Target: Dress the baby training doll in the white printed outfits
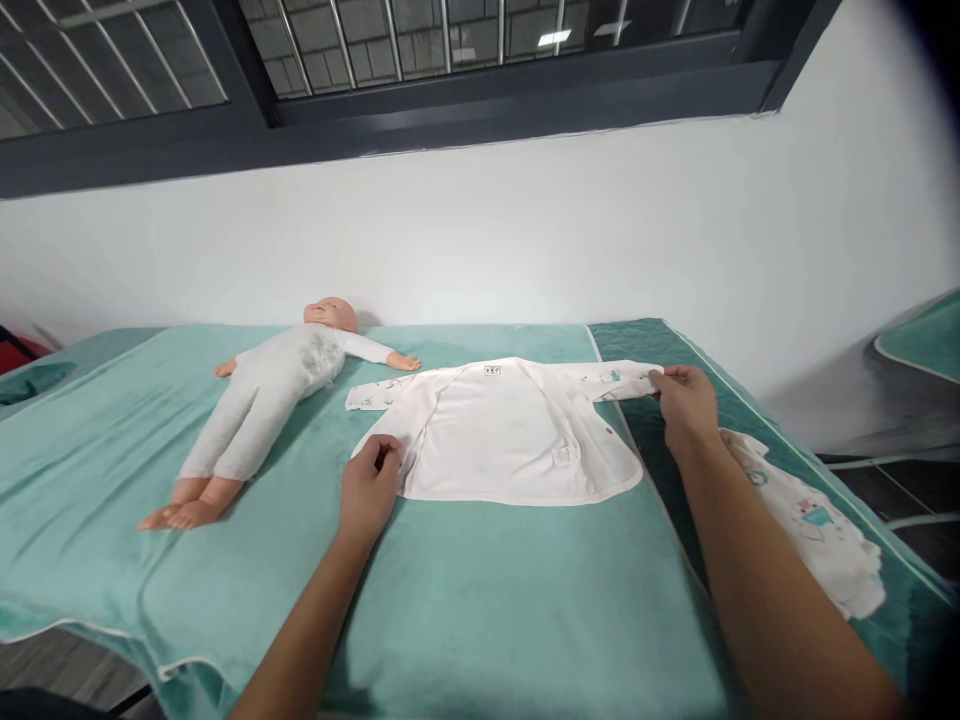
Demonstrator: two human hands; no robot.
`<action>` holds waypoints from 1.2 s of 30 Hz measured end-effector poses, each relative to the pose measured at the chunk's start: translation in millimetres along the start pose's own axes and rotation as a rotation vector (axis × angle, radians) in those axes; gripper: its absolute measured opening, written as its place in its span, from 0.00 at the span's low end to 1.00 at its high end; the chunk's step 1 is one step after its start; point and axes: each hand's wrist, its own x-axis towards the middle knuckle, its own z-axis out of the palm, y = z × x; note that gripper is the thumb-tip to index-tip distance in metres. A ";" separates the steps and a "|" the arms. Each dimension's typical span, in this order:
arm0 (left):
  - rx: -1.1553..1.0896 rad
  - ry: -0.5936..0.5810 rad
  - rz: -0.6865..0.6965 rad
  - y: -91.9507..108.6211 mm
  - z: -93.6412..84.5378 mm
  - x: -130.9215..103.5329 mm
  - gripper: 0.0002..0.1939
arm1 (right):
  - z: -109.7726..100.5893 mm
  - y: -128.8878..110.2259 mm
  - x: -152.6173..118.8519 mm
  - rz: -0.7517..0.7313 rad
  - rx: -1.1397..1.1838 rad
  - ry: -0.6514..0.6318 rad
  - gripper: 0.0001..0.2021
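Observation:
A white baby jacket (pixel 487 440) lies spread open on the green sheet, its inside and neck label facing up and both printed sleeves stretched sideways. My left hand (pixel 371 487) is closed at the jacket's lower left front edge, thumb and fingers pinched on the cloth. At the far right, my right hand (pixel 686 405) pinches the cuff of the right-hand sleeve. To the left a baby doll (pixel 277 385) in a white suit lies on its back, arms out, one hand close to the jacket's left sleeve.
The green sheet (pixel 525 590) covers the bed, with a darker green quilted mat (pixel 645 440) on the right. A printed white baby garment (pixel 814 530) lies folded beyond my right forearm. A white wall (pixel 480 240) and a barred window (pixel 465 50) stand behind.

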 end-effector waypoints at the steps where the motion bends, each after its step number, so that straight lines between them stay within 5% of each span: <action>1: 0.003 0.001 0.000 0.1 0.0 0.1 0.07 | 1.3 0.9 0.6 -0.004 0.005 -0.009 0.11; 9: 0.015 -0.004 -0.003 0.6 -0.8 -0.7 0.08 | -6.6 5.7 -4.3 -0.040 -0.310 -0.091 0.21; 14: 0.007 0.003 0.012 0.8 -0.3 -1.1 0.08 | -3.4 -11.8 -18.7 -0.368 -0.526 -0.103 0.24; 20: 0.003 0.014 0.007 1.9 0.2 -1.3 0.07 | 19.9 -4.5 -32.2 -0.563 -0.733 -0.578 0.23; 26: 0.049 0.044 0.061 0.0 2.1 -0.9 0.07 | 20.0 -14.7 -43.4 -0.587 -0.605 -0.500 0.26; 32: 0.034 0.031 0.101 -2.0 1.9 -2.2 0.08 | 25.3 -20.5 -76.1 -0.719 -0.704 -0.704 0.23; 36: 0.007 0.026 0.111 -3.3 0.9 -4.6 0.09 | 19.9 -32.0 -89.3 -0.718 -0.733 -0.609 0.24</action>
